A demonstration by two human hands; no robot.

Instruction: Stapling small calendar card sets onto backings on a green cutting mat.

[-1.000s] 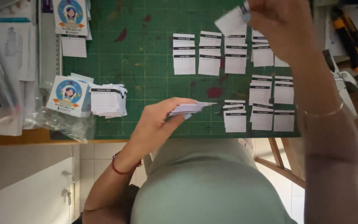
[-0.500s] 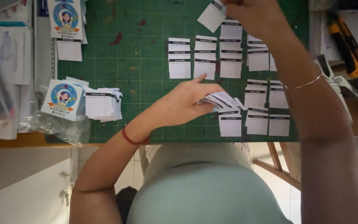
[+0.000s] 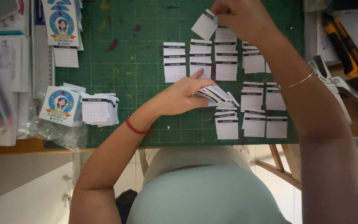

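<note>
Two hands sorting small calendar slips over a green cutting mat [image 3: 146,74] on the counter.

The left hand [image 3: 183,96], near the mat's middle, has its fingers closed around a fanned stack of slips [image 3: 218,95]. The right hand [image 3: 239,16], at the mat's far edge, pinches a single slip [image 3: 204,25] between fingertips, tilted and lifted clear of the mat. Rows of slips [image 3: 199,60] lie flat on the mat's right half. A loose pile of slips [image 3: 98,111] sits at the mat's left edge beside round-picture cards [image 3: 59,105]. Yellow utility knives [image 3: 344,43] lie at the counter's right edge.
</note>
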